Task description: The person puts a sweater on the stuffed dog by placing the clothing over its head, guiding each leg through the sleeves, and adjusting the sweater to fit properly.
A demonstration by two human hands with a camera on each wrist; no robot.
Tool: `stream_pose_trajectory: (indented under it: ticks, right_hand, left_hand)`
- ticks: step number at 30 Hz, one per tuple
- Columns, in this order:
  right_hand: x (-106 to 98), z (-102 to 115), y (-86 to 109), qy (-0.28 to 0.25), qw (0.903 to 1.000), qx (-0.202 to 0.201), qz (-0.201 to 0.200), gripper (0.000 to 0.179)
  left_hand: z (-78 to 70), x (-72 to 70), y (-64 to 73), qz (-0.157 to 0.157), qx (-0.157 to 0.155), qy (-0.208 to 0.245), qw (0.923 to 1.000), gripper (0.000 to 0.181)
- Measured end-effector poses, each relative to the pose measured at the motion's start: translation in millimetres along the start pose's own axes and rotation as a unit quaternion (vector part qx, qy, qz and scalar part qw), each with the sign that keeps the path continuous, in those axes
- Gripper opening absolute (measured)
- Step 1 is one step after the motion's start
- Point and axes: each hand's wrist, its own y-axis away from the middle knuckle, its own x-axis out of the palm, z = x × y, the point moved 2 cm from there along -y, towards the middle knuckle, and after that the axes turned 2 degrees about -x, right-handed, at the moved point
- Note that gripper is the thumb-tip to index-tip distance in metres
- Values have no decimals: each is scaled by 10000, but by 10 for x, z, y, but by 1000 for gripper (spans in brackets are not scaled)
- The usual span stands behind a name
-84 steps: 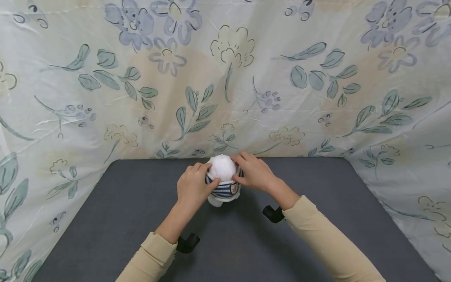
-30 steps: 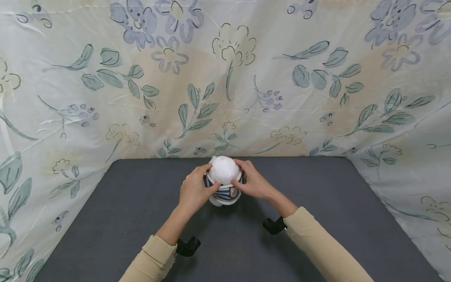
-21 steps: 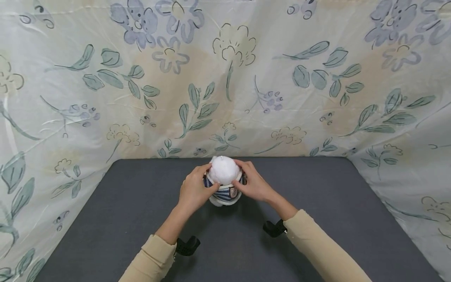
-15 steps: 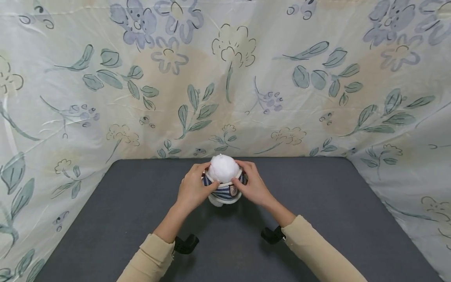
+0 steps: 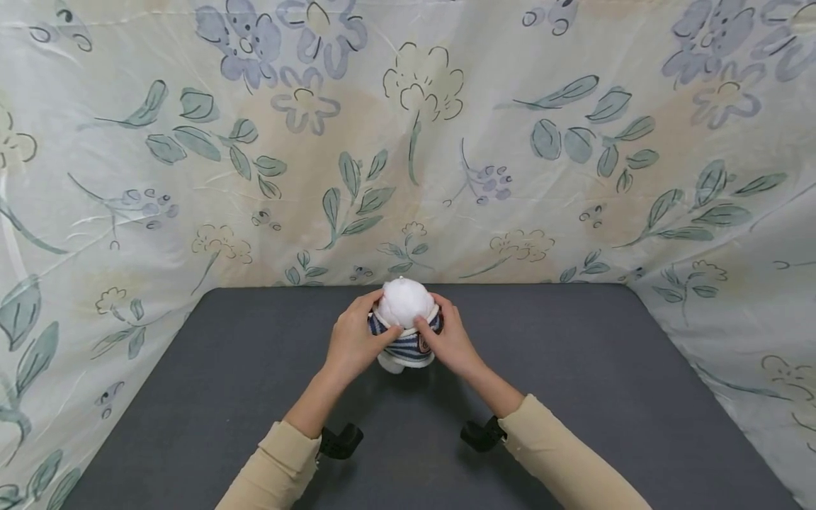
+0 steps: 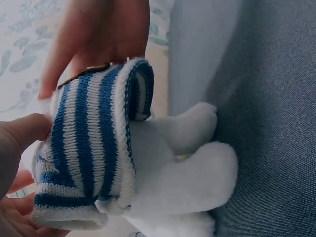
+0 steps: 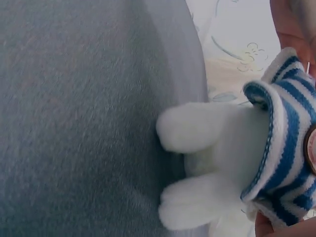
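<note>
A white plush toy (image 5: pixel 404 302) stands upright on the dark grey table, wearing a blue-and-white striped knit sweater (image 6: pixel 91 133). My left hand (image 5: pixel 353 340) holds the toy's left side, thumb at the sweater's collar and fingers round the side. On the opposite side my right hand (image 5: pixel 450 343) grips likewise, its thumb near the left one just below the round white head. A round badge (image 7: pixel 311 149) sits on the sweater's near side. In the wrist views the plush legs (image 6: pixel 197 177) show below the hem. The toy's far side is hidden.
The dark grey table (image 5: pixel 268 397) ends at a floral curtain (image 5: pixel 446 142) that hangs behind and along both sides. A black wrist-camera mount (image 5: pixel 341 440) sticks out under the left wrist, another black mount (image 5: pixel 482 434) under the right.
My right hand and forearm have shifted toward me and a little left, its thumb coming nearer the left thumb over the badge. The left hand stays nearly in place; the sweater has shifted slightly.
</note>
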Motion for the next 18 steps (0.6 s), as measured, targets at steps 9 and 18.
stream_pose_trajectory:
  ticks: [9, 18]
  right_hand:
    - [45, 47, 14, -341, 9975, 563, 259, 61]
    - [60, 72, 9, -1032, 9865, 1242, 280, 68]
  left_hand:
    - [41, 39, -2, -393, 49, 110, 9992, 60]
    - [35, 80, 0, -577, -68, 12, 9983, 55]
